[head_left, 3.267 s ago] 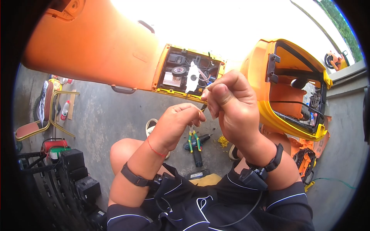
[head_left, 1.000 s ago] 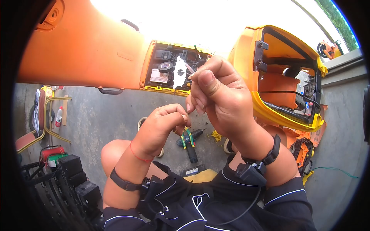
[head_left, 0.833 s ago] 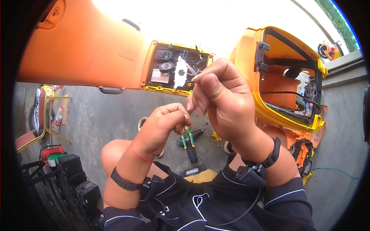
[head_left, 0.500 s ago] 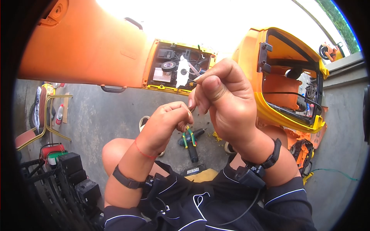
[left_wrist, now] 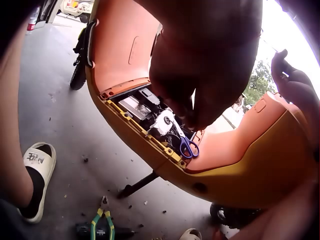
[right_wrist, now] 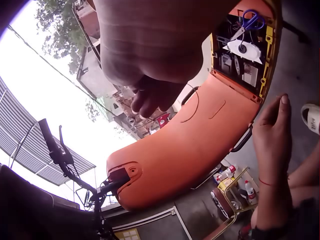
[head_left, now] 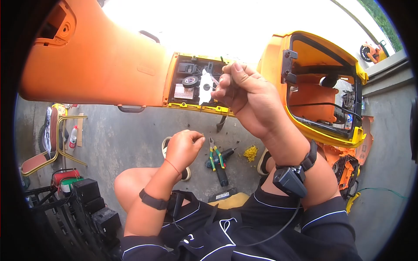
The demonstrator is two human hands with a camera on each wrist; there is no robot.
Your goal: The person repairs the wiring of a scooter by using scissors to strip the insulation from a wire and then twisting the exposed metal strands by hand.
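Observation:
My left hand [head_left: 185,147] is low over the floor, thumb and forefinger pinching a tiny yellowish bit [head_left: 203,134]. Higher up, my right hand [head_left: 254,93] has its fingers curled, overlapping the open compartment of an orange-yellow scooter body [head_left: 117,65]. From its fingers a thin wire [right_wrist: 197,100] curves down in the right wrist view; the gripped end is hidden. Inside the compartment lie blue-handled scissors [left_wrist: 189,149], a white piece with a dark round spot [head_left: 205,93] and a black tape roll [head_left: 190,81].
Green-yellow pliers [head_left: 216,157] lie across a cordless drill [head_left: 222,174] on the concrete, beside a heap of yellow bits [head_left: 251,153]. A yellow-orange shell [head_left: 320,117] stands at right. Black boxes [head_left: 87,191] and a chair [head_left: 37,163] are at left.
The hands have drawn apart: the left has gone down and slightly left, while the right has risen and turned, its thumb now uppermost. The pliers now show fully.

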